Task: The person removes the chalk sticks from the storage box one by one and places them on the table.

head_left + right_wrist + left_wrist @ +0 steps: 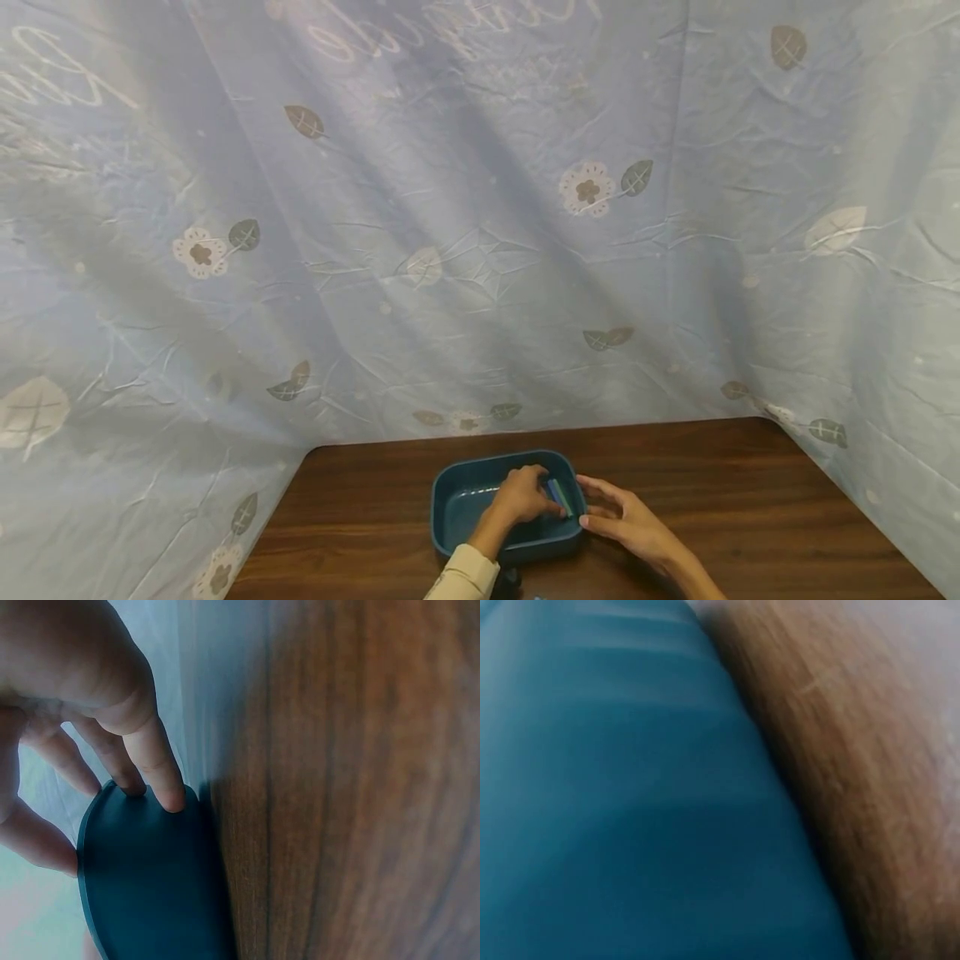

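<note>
A dark teal rectangular tub (536, 550) sits on the table. My left hand (519, 497) reaches down into its right end, thumb and fingertips bent around slim blue and green sticks (561, 497). These lie beside the tub's right inner wall; their exact kind is too small to tell. My right hand (630, 525) is at the tub's right end, its fairly straight fingers resting on the outer wall. In the right wrist view, fingertips (174, 801) touch that wall and the thumb meets the rim. The left wrist view shows only the tub wall (645, 765) and blurred wood.
The dark brown wooden table (727, 483) extends on both sides of the tub. A pale blue curtain (480, 250) with leaves and flowers hangs behind and around it. Near the bottom edge are a small black object (507, 581) and a cut-off blue piece (540, 597).
</note>
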The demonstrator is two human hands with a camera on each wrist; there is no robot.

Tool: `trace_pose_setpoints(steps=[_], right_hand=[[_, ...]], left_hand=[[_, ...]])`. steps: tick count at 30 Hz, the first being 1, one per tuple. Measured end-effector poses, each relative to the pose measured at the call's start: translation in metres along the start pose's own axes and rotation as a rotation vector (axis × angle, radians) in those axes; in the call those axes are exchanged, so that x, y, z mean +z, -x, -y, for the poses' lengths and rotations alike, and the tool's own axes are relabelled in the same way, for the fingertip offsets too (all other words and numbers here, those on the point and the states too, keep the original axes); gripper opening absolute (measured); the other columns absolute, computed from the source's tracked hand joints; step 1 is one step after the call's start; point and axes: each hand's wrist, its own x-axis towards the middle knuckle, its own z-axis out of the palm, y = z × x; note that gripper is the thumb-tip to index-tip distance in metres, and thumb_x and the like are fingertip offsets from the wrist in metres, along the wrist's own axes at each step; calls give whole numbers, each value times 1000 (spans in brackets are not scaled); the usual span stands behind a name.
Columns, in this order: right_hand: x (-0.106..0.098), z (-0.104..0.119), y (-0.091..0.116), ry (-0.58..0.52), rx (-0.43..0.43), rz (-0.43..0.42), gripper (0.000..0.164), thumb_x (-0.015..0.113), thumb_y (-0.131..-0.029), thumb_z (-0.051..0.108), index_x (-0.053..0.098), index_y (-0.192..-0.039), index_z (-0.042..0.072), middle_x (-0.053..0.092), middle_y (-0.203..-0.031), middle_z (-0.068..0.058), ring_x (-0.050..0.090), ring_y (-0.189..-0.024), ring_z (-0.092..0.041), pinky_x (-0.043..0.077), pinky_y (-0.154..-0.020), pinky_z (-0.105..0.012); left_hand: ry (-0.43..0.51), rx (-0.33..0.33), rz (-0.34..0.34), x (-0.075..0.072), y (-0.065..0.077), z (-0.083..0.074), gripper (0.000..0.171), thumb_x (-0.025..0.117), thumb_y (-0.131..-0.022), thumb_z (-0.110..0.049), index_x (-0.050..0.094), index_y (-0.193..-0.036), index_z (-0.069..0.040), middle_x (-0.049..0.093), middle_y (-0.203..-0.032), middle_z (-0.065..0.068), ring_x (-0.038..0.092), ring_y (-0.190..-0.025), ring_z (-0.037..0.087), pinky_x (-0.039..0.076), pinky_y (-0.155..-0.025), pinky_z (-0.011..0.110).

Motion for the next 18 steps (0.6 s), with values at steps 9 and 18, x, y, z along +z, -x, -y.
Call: trace_pose_setpoints(steps=[9, 18], right_hand=[[1, 2, 1, 23, -14, -24, 74, 63, -108, 14, 22, -166, -8, 24, -166, -44, 47, -145, -60, 57, -106, -27], [3, 1, 1, 10, -16, -22, 74, 63, -108, 13, 22, -166, -9, 25, -165, -44, 47, -145, -60, 57, -105, -26]], left_hand=[[-132, -31, -46, 8, -5, 0, 85, 101, -68, -46, 70, -134, -4, 69, -83, -4, 65, -78, 14, 59, -75, 40], [-93, -29, -44, 10, -2, 2, 85, 103, -66, -41, 70, -134, -3, 72, -84, -1, 66, -77, 15, 59, -76, 39]])
